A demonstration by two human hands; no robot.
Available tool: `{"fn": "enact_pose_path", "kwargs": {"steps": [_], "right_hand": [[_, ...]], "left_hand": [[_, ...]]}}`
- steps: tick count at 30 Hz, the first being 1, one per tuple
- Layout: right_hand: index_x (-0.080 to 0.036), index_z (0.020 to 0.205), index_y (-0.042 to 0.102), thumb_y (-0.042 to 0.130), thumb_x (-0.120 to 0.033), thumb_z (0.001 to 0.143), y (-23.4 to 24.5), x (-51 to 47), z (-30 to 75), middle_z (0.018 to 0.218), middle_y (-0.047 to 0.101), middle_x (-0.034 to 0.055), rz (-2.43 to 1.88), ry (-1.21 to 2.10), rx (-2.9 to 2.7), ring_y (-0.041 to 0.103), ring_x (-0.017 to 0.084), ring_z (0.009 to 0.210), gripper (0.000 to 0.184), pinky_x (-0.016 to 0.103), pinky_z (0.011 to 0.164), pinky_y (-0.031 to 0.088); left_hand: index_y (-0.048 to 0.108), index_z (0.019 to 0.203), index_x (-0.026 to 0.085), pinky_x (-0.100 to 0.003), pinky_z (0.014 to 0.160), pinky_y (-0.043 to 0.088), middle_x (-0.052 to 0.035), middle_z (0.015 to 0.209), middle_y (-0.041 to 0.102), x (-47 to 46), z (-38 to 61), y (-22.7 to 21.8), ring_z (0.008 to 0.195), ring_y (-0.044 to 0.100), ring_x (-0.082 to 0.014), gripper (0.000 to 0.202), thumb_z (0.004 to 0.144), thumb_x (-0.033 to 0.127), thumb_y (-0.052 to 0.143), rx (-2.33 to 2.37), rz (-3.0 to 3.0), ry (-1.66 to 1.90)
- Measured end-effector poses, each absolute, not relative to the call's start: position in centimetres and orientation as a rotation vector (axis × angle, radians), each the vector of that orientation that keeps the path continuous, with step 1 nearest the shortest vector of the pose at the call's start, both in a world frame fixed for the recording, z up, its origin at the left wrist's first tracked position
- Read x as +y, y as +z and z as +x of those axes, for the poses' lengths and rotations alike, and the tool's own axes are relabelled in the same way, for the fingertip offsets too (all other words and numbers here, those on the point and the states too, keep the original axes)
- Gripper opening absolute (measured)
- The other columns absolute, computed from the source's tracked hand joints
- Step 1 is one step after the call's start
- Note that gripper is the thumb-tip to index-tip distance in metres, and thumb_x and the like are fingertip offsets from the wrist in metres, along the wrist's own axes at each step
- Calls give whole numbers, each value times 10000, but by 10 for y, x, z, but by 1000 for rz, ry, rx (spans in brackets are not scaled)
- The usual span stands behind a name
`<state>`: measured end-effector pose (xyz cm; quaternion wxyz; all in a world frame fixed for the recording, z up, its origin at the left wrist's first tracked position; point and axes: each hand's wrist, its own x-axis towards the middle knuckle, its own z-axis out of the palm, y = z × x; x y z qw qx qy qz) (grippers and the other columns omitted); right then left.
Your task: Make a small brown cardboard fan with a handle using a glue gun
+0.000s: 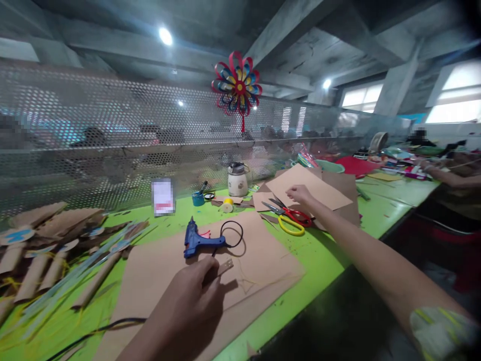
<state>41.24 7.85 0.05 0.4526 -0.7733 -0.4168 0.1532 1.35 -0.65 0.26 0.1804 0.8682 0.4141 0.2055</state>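
Note:
My left hand (193, 293) is closed around a small flat brown strip (226, 267), which looks like cardboard. It hovers above a large brown paper sheet (150, 265) on the green table. Just beyond lies a blue glue gun (203, 241) on its side, its black cord looping right. My right hand (300, 194) reaches out over a stack of brown sheets (310, 183), fingers pinched; whatever they hold is too small to make out. Below that hand lie red-handled scissors (300, 215) and yellow-handled scissors (291, 224).
Brown paper rolls (33, 276) with yellow string crowd the left side. A white bottle (237, 180), a blue pot (198, 198) and a yellow spool (226, 204) stand near the perforated screen (128, 120). A paper flower (239, 86) hangs there. Another person's arm (454, 176) shows at far right.

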Motion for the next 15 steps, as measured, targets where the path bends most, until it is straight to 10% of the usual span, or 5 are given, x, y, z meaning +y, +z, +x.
{"fn": "enact_pose_path", "kwargs": {"steps": [15], "right_hand": [[-155,1167,575,568,-323,905,13,98,429,1187,590,77,-2325,110,-1403,608,230,994,311,408,825,525]], "left_hand": [[408,646,214,-241,471,221,23,560,471,-5,11,2,504,443,-132,168,813,203,402,1108,2367,597]]}}
